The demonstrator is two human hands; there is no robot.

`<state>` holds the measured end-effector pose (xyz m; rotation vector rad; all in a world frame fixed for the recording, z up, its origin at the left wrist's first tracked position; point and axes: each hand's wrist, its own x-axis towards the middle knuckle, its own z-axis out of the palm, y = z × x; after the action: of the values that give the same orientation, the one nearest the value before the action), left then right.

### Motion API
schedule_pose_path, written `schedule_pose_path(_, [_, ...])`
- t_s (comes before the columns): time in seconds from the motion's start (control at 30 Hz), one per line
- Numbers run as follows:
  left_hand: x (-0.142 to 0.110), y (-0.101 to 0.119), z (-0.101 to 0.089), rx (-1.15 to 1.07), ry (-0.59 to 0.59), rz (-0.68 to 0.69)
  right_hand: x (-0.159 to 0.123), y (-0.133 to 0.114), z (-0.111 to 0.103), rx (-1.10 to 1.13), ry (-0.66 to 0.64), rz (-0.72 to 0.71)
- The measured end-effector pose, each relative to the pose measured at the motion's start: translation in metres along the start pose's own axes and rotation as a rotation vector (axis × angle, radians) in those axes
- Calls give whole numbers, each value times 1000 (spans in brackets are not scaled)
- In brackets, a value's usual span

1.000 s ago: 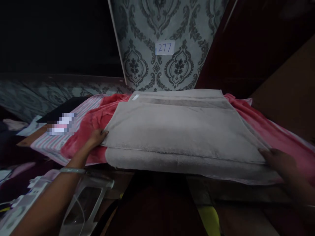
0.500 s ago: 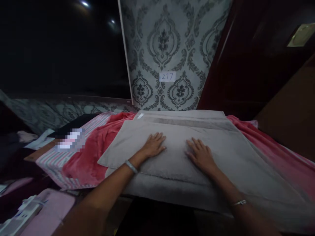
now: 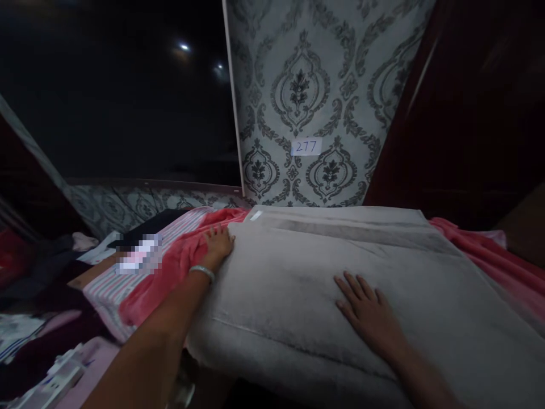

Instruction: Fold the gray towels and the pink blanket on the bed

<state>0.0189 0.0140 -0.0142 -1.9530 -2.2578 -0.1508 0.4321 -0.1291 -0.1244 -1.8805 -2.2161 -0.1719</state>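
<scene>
Touching grey cloth (image 3: 285,278) — left hand (image 3: 219,243), right hand (image 3: 369,315), splayed

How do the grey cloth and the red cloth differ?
Colour: the grey cloth is a muted grey, while the red cloth is a bright pinkish red.
Position: the grey cloth lies on top; red cloth shows out past it on both sides.
Surface: the grey cloth lies fairly flat, while the red cloth is rumpled at the left.
Both look like soft, plush fabric.
</scene>
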Motion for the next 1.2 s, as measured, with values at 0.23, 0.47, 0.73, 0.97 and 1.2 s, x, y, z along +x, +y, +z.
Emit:
schedule_pose_path(0.23, [7, 89, 17, -79, -80, 381, 5, -17, -35, 49, -173, 34])
schedule_pose_path(0.47, [17, 92, 35, -60, -55, 356, 1, 96, -47, -40, -176, 208])
schedule_pose_path(0.73, [20, 94, 33, -50, -81, 356, 8, 184, -62, -184, -171, 673])
schedule_pose_path(0.97, [17, 99, 35, -33, -114, 328, 61, 186, -44, -83, -139, 302])
schedule_pose_path(1.2, [43, 63, 37, 19, -106, 180, 64, 244, -27, -77, -36, 424])
